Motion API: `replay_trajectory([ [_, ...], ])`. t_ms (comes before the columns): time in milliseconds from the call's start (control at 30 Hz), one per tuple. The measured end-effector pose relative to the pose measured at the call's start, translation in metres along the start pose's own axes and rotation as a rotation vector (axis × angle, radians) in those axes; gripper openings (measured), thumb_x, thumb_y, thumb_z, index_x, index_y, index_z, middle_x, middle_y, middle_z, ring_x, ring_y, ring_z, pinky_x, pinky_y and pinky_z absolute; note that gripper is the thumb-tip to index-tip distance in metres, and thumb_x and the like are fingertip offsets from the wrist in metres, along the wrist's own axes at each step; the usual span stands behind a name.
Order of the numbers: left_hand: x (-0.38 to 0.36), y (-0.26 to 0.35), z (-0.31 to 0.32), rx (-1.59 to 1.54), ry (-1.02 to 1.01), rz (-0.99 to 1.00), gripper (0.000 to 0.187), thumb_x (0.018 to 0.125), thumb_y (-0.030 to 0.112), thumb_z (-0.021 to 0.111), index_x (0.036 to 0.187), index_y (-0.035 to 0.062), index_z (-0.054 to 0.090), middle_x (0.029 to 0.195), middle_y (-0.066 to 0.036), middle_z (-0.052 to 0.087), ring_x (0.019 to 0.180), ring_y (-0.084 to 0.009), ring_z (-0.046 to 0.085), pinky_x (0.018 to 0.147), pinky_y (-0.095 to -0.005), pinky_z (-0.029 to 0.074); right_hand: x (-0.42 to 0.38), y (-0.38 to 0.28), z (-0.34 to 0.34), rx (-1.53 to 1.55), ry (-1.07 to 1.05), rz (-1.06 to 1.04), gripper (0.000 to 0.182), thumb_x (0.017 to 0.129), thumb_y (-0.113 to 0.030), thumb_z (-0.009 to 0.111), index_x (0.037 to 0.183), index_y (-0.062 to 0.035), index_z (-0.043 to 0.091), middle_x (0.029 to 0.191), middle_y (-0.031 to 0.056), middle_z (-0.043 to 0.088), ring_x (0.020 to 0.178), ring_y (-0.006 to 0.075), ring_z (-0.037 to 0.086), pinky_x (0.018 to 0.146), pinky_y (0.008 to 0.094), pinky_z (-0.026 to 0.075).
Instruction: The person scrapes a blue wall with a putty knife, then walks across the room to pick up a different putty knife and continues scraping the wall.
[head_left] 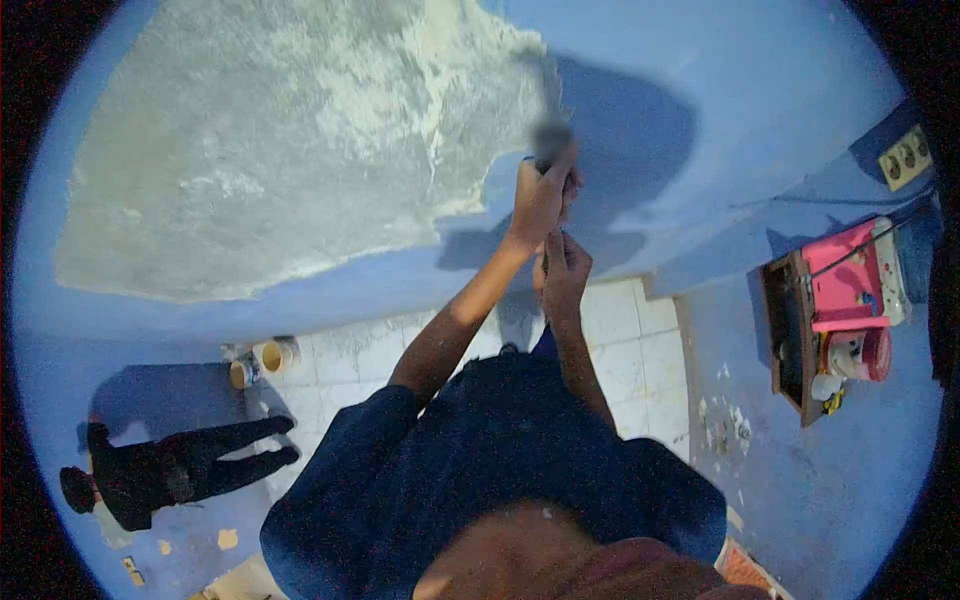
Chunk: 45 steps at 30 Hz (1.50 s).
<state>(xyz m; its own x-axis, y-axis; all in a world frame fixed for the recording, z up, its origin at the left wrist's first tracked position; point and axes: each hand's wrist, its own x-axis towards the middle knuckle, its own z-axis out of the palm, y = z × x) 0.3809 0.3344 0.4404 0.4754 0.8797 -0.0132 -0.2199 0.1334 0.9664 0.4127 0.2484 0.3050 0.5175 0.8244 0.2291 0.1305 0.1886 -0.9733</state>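
Observation:
My left hand (540, 205) is closed around a dark tool (553, 145) whose upper part is blurred. The tool is in front of the blue wall (420, 275), at the right edge of a large grey bare patch (280, 150) with rough, flaking borders. Just below it, my right hand (563, 268) has its fingers pressed together; what they hold is too small to make out. Both forearms reach up from dark blue sleeves.
Two containers (276, 355) stand on the white tiled floor (640, 345) at the left. Another person (170, 468) in dark clothes is at the far left. On the right are a wooden shelf (784, 330) with pink items and a jar (872, 355), a socket strip (905, 158) and a cable.

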Motion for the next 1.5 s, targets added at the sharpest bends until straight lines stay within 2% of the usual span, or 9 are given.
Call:
replay_trajectory([
  [167, -0.012, -0.017, -0.005, -0.038, 0.047, -0.086, 0.042, 0.090, 0.039, 0.055, 0.060, 0.0106, 0.049, 0.047, 0.003, 0.041, 0.034, -0.0072, 0.034, 0.032, -0.0245, 0.025, -0.009, 0.002, 0.006, -0.043, 0.116, -0.013, 0.034, 0.095, -0.025, 0.051, 0.068, -0.0048, 0.050, 0.053, -0.0038, 0.041, 0.041, 0.0042, 0.034, 0.038, 0.0248, 0.026],
  [533, -0.001, 0.003, 0.005, -0.024, 0.070, -0.015, 0.041, 0.089, 0.039, 0.057, 0.062, 0.0099, 0.051, 0.048, 0.002, 0.043, 0.033, -0.0069, 0.034, 0.031, -0.0234, 0.026, -0.001, -0.042, -0.005, 0.225, 0.036, 0.245, 0.018, 0.091, -0.015, 0.055, 0.081, 0.0004, 0.058, 0.058, 0.0035, 0.050, 0.047, 0.0089, 0.043, 0.042, 0.0267, 0.034],
  [800, -0.007, 0.008, 0.005, -0.032, 0.025, -0.018, 0.041, 0.089, 0.039, 0.056, 0.061, 0.0108, 0.049, 0.048, 0.003, 0.043, 0.033, -0.0063, 0.034, 0.030, -0.0237, 0.026, -0.001, 0.006, -0.007, -0.220, 0.016, -0.221, 0.035, 0.081, 0.003, 0.060, 0.114, -0.0076, 0.057, 0.070, 0.0045, 0.054, 0.052, 0.0140, 0.048, 0.042, 0.0272, 0.036],
  [967, 0.003, 0.006, 0.011, -0.018, 0.081, 0.005, 0.042, 0.089, 0.040, 0.056, 0.062, 0.0100, 0.049, 0.046, 0.003, 0.042, 0.033, -0.0070, 0.035, 0.030, -0.0248, 0.025, -0.001, -0.033, -0.014, 0.206, -0.025, 0.297, 0.023, 0.082, -0.003, 0.057, 0.104, -0.0062, 0.055, 0.065, 0.0037, 0.052, 0.049, 0.0129, 0.046, 0.041, 0.0265, 0.033],
  [1033, -0.006, 0.000, 0.010, -0.007, 0.090, -0.020, 0.042, 0.089, 0.041, 0.057, 0.062, 0.0096, 0.050, 0.046, 0.002, 0.042, 0.033, -0.0074, 0.035, 0.029, -0.0250, 0.025, 0.003, -0.069, -0.003, 0.294, 0.092, 0.192, 0.031, 0.094, -0.023, 0.052, 0.072, -0.0023, 0.057, 0.052, -0.0026, 0.043, 0.041, 0.0060, 0.037, 0.039, 0.0235, 0.026],
  [1133, -0.005, -0.006, 0.007, -0.021, 0.104, -0.012, 0.043, 0.089, 0.041, 0.057, 0.062, 0.0078, 0.052, 0.046, 0.002, 0.042, 0.033, -0.0075, 0.035, 0.030, -0.0247, 0.025, 0.007, -0.030, -0.007, -0.539, 0.234, -0.801, 0.030, 0.093, -0.022, 0.053, 0.072, -0.0015, 0.056, 0.054, -0.0018, 0.044, 0.042, 0.0070, 0.037, 0.041, 0.0223, 0.027],
  [1200, -0.007, -0.007, 0.003, 0.015, 0.125, -0.060, 0.044, 0.089, 0.040, 0.057, 0.062, 0.0053, 0.054, 0.047, 0.000, 0.044, 0.033, -0.0072, 0.036, 0.030, -0.0239, 0.027, 0.011, -0.031, -0.002, -0.430, 0.228, -0.771, 0.029, 0.093, -0.021, 0.054, 0.072, -0.0009, 0.056, 0.055, -0.0015, 0.045, 0.044, 0.0076, 0.040, 0.041, 0.0232, 0.028],
  [1333, -0.017, -0.015, 0.004, -0.099, 0.097, -0.098, 0.046, 0.089, 0.044, 0.056, 0.068, 0.0037, 0.056, 0.048, 0.000, 0.045, 0.033, -0.0072, 0.035, 0.030, -0.0236, 0.026, -0.014, -0.044, -0.014, 0.120, 0.072, 0.189, 0.031, 0.092, -0.022, 0.055, 0.071, -0.0001, 0.054, 0.056, -0.0024, 0.044, 0.050, 0.0069, 0.042, 0.044, 0.0252, 0.030],
  [1500, -0.017, -0.011, 0.017, -0.251, 0.074, 0.086, 0.051, 0.089, 0.051, 0.052, 0.079, 0.0011, 0.061, 0.052, 0.000, 0.047, 0.036, -0.0071, 0.037, 0.032, -0.0227, 0.027, -0.002, -0.054, -0.009, 0.216, 0.157, 0.119, 0.038, 0.092, -0.027, 0.057, 0.064, -0.0024, 0.050, 0.052, -0.0026, 0.042, 0.049, 0.0050, 0.038, 0.043, 0.0254, 0.029],
])
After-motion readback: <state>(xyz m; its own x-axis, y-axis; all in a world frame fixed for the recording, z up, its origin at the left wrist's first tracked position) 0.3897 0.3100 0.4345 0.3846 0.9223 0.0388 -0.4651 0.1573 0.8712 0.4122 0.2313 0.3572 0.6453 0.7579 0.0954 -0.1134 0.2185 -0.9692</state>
